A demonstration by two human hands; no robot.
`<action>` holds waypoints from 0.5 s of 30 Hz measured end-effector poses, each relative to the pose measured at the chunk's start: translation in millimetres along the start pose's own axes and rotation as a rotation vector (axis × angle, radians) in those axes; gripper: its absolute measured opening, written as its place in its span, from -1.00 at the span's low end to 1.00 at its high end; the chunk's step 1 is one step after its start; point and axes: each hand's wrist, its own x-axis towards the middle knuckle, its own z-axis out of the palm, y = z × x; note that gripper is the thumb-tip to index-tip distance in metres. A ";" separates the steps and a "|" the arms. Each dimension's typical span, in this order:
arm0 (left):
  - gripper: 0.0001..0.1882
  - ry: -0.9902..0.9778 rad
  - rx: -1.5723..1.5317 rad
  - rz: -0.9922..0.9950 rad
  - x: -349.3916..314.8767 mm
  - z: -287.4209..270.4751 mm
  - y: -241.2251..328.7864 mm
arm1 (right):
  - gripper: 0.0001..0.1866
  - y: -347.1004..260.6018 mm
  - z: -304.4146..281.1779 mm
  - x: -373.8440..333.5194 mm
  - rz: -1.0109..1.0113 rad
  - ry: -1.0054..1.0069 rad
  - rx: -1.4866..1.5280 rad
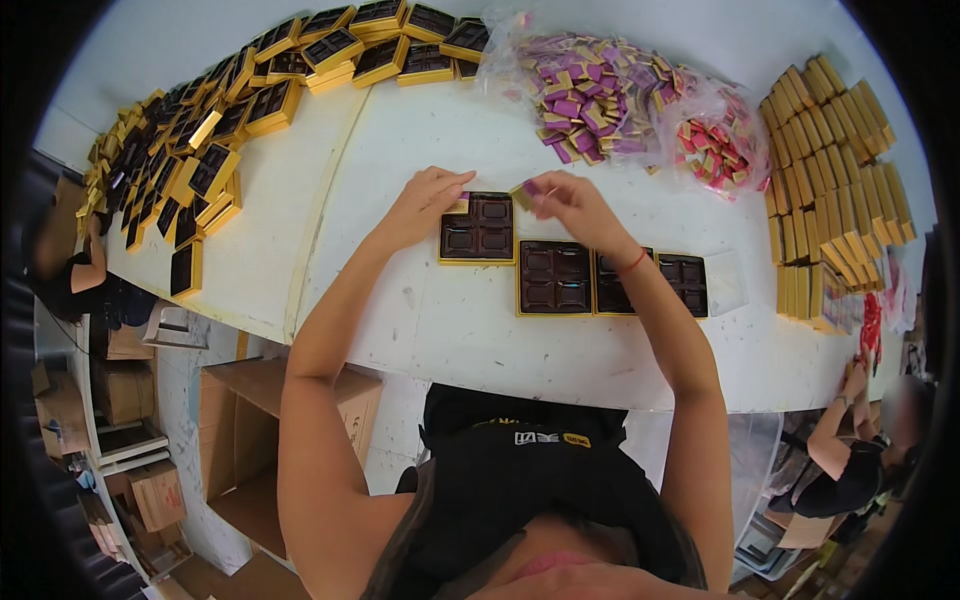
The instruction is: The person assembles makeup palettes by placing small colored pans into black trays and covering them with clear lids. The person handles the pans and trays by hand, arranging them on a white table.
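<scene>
In front of me a gold box (478, 238) holds a dark brown tray with square compartments. My left hand (425, 208) is at its far left corner, fingers close together on a small purple-and-gold packet (458, 204) in that compartment. Just off the box's far right corner, my right hand (578, 208) pinches another purple-and-gold packet (524, 195) between thumb and fingers. To the right stand three more gold boxes in a row: a near one (554, 278), a middle one (612, 290) partly hidden under my right forearm, and an end one (683, 284).
Purple-and-gold packets (590, 95) spill from a clear bag at the back; red ones (715, 150) lie in another bag. Gold boxes are stacked (835, 170) at right; tray-filled boxes (270, 105) pile up at left. A co-worker (855, 470) sits right, another (85, 270) left. A cardboard box (240, 440) stands below.
</scene>
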 end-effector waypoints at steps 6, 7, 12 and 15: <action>-0.51 -0.052 0.091 -0.001 -22.8 -6.9 23.7 | -0.82 -22.3 34.4 -15.6 -0.113 -0.085 -0.368; -0.47 -0.065 0.164 0.002 -28.5 -1.0 28.7 | -0.83 -22.0 39.4 -14.9 -0.175 -0.050 -0.470; -0.06 -0.069 0.433 0.071 -39.8 16.8 54.1 | -0.88 -22.4 50.0 -17.1 -0.374 0.003 -0.744; 0.06 -0.108 0.487 0.075 -39.7 17.3 49.0 | -0.89 -18.3 50.7 -21.7 -0.402 0.013 -0.815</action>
